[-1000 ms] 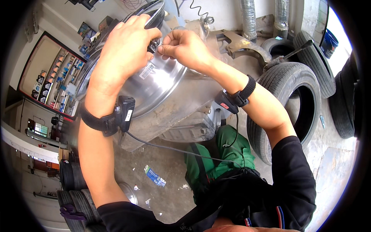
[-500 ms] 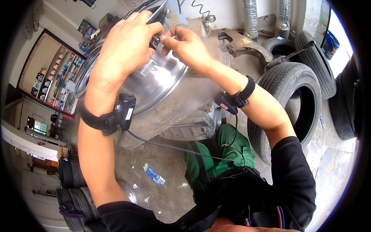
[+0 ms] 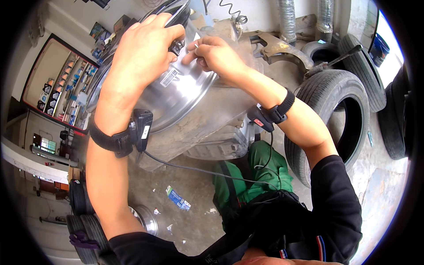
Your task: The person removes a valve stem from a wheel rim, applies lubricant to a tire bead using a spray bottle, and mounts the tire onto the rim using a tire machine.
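A shiny silver wheel rim with a white barcode label is in front of me, at the upper middle. My left hand reaches over it with curled fingers. Between thumb and fingers it grips a small black part against the rim's inner side; much of that part is hidden. To the right, my right hand is closed in a pinch, a little apart from the black part. A tiny silvery piece shows at its fingertips, too small to identify. Both wrists wear black straps with small boxes.
A cable hangs between the wrist boxes. Tyres stand at right, and more tyres are stacked at lower left near another rim. A metal machine arm is behind the wheel. A blue-white packet lies on the floor.
My right hand has drawn back slightly to the right, opening a gap from the black part. My left hand keeps its grip in nearly the same place.
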The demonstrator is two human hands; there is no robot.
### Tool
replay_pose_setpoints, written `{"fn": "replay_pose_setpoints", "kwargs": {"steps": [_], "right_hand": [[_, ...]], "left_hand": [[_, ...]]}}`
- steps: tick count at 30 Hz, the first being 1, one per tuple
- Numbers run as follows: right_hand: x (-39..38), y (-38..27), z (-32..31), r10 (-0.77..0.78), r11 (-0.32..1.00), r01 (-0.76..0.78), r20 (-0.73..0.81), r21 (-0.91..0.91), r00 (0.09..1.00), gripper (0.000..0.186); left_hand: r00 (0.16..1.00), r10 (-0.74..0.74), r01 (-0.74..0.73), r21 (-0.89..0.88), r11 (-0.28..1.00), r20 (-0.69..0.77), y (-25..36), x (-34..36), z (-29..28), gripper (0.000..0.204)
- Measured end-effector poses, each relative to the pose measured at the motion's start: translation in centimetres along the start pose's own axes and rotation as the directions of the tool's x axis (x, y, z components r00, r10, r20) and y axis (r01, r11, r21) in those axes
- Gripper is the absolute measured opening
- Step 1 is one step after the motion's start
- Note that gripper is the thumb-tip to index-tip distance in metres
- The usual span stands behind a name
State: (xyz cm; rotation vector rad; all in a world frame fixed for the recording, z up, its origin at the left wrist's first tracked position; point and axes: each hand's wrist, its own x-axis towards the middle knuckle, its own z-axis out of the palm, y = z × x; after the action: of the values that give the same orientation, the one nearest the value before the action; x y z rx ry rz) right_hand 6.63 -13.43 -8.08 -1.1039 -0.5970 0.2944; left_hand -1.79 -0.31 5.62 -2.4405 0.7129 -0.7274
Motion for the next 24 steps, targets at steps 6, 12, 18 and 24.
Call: {"fn": "replay_pose_setpoints", "kwargs": {"steps": [6, 12, 18, 24], "right_hand": [[-0.9, -0.6, -0.4, -0.123, 0.972, 0.127, 0.035, -0.198, 0.992, 0.031], [-0.9, -0.2, -0.5, -0.256, 0.877, 0.243, 0.024, -0.415, 0.966, 0.025], [-1.2, -0.5, 0.7, -0.216, 0.917, 0.194, -0.025, -0.349, 0.976, 0.020], [-0.5, 0.4, 0.8, -0.256, 0.920, 0.228, -0.048, -0.319, 0.965, 0.019]], "left_hand": [[1.000, -0.005, 0.005, 0.051, 0.999, -0.003, 0.0, -0.1, 0.1, 0.039], [0.998, -0.030, 0.028, 0.032, 0.999, 0.052, 0.1, 0.0, 0.1, 0.039], [0.974, -0.157, 0.151, 0.051, 0.987, 0.164, 1.0, 0.6, -0.6, 0.042], [0.971, -0.182, 0.176, 0.050, 0.983, 0.152, 2.5, 1.1, -1.5, 0.041]]}}
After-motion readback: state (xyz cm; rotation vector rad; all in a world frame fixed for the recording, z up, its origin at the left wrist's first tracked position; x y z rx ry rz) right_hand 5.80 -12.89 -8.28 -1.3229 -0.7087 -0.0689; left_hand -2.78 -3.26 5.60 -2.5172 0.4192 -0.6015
